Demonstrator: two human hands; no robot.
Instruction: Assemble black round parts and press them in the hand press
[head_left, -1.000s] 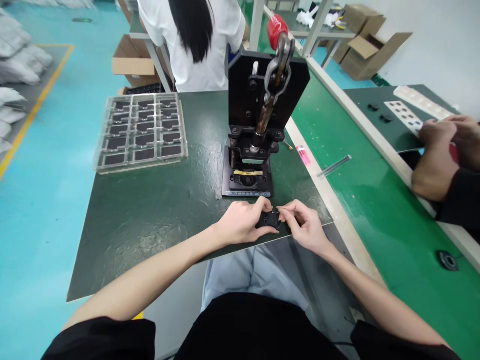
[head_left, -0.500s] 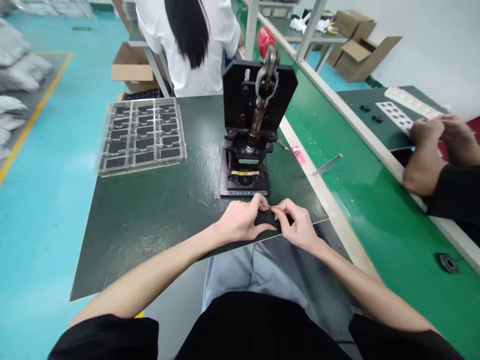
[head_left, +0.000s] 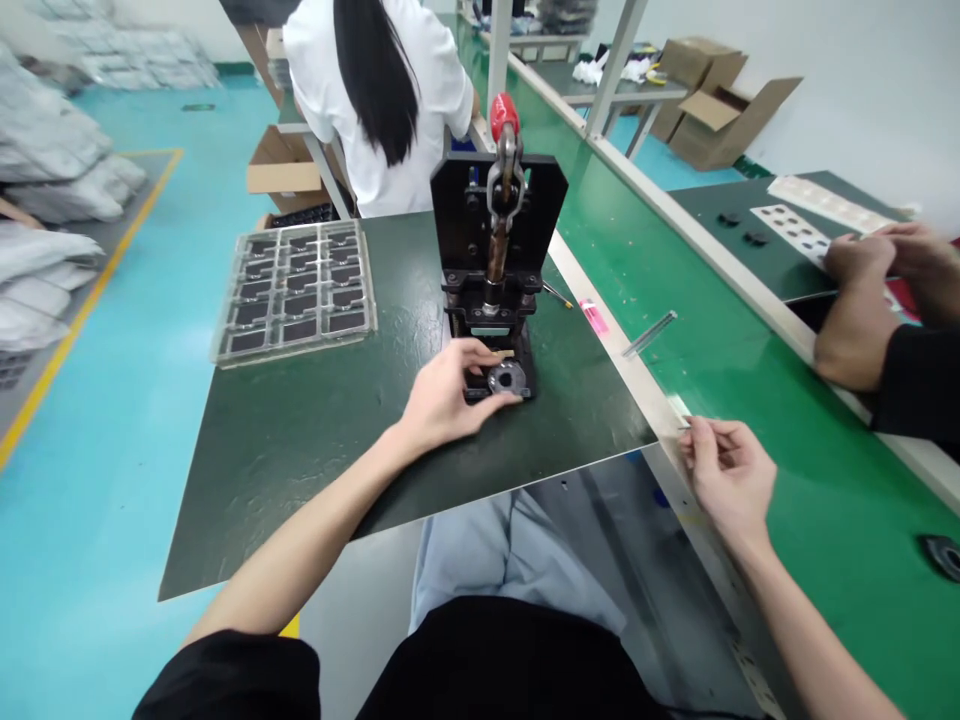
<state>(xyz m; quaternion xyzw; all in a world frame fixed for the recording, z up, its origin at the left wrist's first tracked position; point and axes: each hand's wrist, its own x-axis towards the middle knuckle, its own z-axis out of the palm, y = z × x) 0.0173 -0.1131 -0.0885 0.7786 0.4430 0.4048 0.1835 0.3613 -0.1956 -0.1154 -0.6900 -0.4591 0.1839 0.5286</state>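
My left hand point(head_left: 450, 390) grips a black plastic part with a round hole point(head_left: 506, 378) between thumb and fingers, at the base of the hand press point(head_left: 495, 300). The press is black, with a red-tipped lever point(head_left: 505, 115) standing up. A yellowish strip point(head_left: 504, 354) shows at the fingertips. Over the edge of the green belt, my right hand point(head_left: 727, 470) is closed in a pinch. A small thin light-coloured piece point(head_left: 684, 427) sticks out at its fingertips; its kind cannot be made out.
A clear tray point(head_left: 296, 290) of black pieces lies on the dark green table point(head_left: 315, 430). Beside the press are a pink label point(head_left: 595, 316) and a clear strip point(head_left: 649, 334). Another black part point(head_left: 941, 555) rests on the green belt point(head_left: 840, 500). Co-workers sit ahead and at right.
Both hands were together on the black part at the table edge. My left hand has carried it forward to the press base; my right hand has let go and moved right over the belt.
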